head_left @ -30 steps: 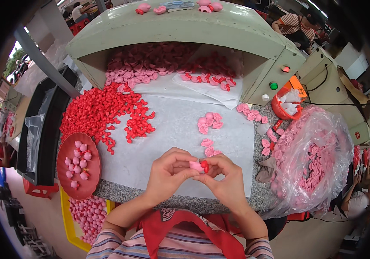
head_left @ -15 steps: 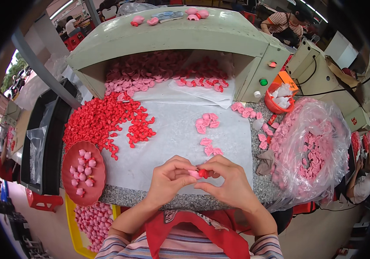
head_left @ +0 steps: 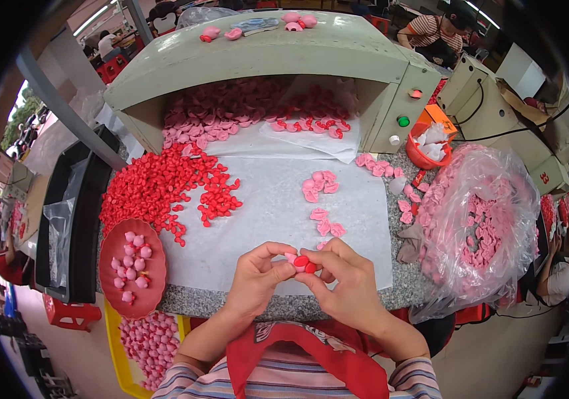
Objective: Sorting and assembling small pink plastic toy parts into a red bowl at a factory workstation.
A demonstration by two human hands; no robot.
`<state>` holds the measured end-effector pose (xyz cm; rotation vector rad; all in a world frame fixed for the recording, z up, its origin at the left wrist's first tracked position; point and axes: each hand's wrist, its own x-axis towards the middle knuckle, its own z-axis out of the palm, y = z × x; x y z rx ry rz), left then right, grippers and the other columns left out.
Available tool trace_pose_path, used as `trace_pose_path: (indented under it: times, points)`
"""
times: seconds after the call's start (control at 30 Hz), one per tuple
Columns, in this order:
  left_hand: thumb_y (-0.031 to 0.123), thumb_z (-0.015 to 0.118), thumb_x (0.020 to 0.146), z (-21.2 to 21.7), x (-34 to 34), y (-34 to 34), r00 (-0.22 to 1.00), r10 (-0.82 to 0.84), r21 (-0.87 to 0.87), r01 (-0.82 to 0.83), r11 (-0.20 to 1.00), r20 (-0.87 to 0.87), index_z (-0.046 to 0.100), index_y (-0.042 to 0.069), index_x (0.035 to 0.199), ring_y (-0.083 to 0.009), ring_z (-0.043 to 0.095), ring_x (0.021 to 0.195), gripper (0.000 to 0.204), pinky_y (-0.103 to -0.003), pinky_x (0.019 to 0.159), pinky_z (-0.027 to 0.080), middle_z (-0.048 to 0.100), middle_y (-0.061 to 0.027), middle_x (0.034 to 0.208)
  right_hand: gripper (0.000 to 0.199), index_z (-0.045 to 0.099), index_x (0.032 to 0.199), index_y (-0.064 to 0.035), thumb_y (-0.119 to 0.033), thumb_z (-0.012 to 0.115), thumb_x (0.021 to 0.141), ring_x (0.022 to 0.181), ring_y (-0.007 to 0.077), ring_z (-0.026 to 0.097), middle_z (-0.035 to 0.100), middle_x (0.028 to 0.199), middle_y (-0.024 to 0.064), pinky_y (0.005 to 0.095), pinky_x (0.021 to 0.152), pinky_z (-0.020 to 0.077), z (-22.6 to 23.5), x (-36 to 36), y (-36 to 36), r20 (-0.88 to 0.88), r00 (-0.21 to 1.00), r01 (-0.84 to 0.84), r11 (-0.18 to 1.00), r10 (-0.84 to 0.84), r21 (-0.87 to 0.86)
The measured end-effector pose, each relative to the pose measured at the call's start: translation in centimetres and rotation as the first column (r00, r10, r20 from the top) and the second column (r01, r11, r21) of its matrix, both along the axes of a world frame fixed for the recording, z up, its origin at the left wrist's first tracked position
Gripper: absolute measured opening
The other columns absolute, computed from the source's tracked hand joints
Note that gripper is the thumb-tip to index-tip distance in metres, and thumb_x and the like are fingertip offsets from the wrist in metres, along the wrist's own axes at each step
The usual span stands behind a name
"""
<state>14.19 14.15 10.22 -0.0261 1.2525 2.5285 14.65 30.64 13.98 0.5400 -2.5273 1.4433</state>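
Above the near edge of the white sheet (head_left: 271, 199), my two hands meet over one small pink and red rubbery piece (head_left: 304, 263). Its red part shows two rounded lobes facing up, and a pink tip pokes out on the left. My left hand (head_left: 256, 279) pinches the pink end between thumb and fingers. My right hand (head_left: 347, 282) grips the red end with thumb and fingertips. Beyond the hands lie small groups of pink pieces (head_left: 320, 185). A heap of red pieces (head_left: 148, 189) spreads to the left on the sheet.
A pale green open-fronted machine (head_left: 258, 56) holds more pink and red pieces. At left are a red scalloped dish (head_left: 153, 282) of pink pieces, a yellow tray (head_left: 113, 332) and a black crate (head_left: 65, 219). A plastic bag (head_left: 514, 219) and an orange basket (head_left: 417, 156) stand at right.
The piece between my hands has turned, so its two red lobes now face up. My right hand's fingers have shifted around it. The whole view has moved slightly.
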Motion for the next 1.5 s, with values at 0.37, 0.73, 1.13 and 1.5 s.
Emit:
trace_pose_path:
  times: [0.37, 0.73, 1.13, 1.5]
  points:
    - [-0.008, 0.064, 0.075, 0.3, -0.5, -0.7, 0.989, -0.091, -0.133, 0.075, 0.988, -0.119, 0.056, -0.002, 0.094, -0.0196, 0.062, 0.086, 0.021, -0.03, 0.074, 0.052, 0.056, -0.0101, 0.095, 0.028, 0.063, 0.085, -0.0035, -0.014, 0.078, 0.064, 0.059, 0.0152, 0.057, 0.056, 0.073, 0.0045, 0.0279, 0.053, 0.0473, 1.1, -0.7, 0.4, -0.011, 0.998, -0.063, 0.971, 0.067, 0.233]
    - [-0.011, 0.065, 0.072, 0.2, -1.2, -1.1, 0.975, -0.093, -0.202, 0.051, 0.978, -0.203, 0.058, -0.002, 0.088, -0.0166, 0.06, 0.08, 0.019, -0.027, 0.069, 0.054, 0.052, -0.0072, 0.086, 0.023, 0.06, 0.077, -0.0031, -0.009, 0.077, 0.062, 0.056, 0.0163, 0.056, 0.054, 0.069, 0.0041, 0.026, 0.05, 0.0461, -2.4, -0.2, -1.3, -0.248, 0.964, 0.123, 0.989, -0.099, 0.087]
    - [-0.011, 0.063, 0.073, -0.7, -0.8, -0.9, 0.991, -0.063, -0.097, 0.051, 0.994, -0.122, 0.058, -0.002, 0.095, -0.0178, 0.058, 0.088, 0.024, -0.029, 0.079, 0.05, 0.055, -0.0105, 0.098, 0.029, 0.063, 0.102, -0.0026, 0.0, 0.068, 0.073, 0.07, 0.0111, 0.056, 0.058, 0.085, 0.0054, 0.0234, 0.061, 0.0486, -0.3, -0.6, 1.4, 0.246, 0.951, -0.153, 0.975, 0.19, -0.161]
    - [-0.01, 0.062, 0.075, 0.4, 0.7, -0.2, 0.983, 0.027, -0.24, -0.071, 0.968, -0.183, 0.057, -0.004, 0.095, -0.0194, 0.059, 0.09, 0.022, -0.03, 0.08, 0.05, 0.054, -0.0124, 0.101, 0.021, 0.067, 0.094, -0.0036, 0.002, 0.068, 0.073, 0.072, 0.0106, 0.058, 0.059, 0.083, 0.0053, 0.0216, 0.063, 0.0467, 0.6, 0.9, 0.6, 0.26, 0.964, -0.006, 0.977, 0.062, -0.212]
